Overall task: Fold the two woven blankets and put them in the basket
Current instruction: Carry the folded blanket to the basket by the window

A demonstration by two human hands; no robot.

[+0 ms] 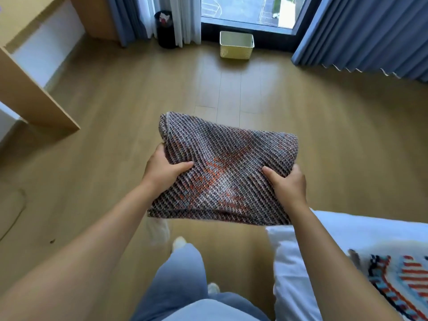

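Observation:
A folded woven blanket (228, 167), dark grey with orange patches, is held flat in the air above the wooden floor. My left hand (162, 167) grips its left edge with the thumb on top. My right hand (288, 185) grips its right edge the same way. A pale yellow perforated basket (236, 50) stands far ahead on the floor by the window, and looks empty. A second woven blanket (398, 279), cream with red, blue and dark stripes, lies on the white bed at the lower right.
A wooden desk (34, 98) juts in from the left. A black bin (165, 28) stands by the curtain left of the basket. Blue curtains (361, 35) hang at the right. The white bed (347, 230) fills the lower right corner. My legs and shoes are below.

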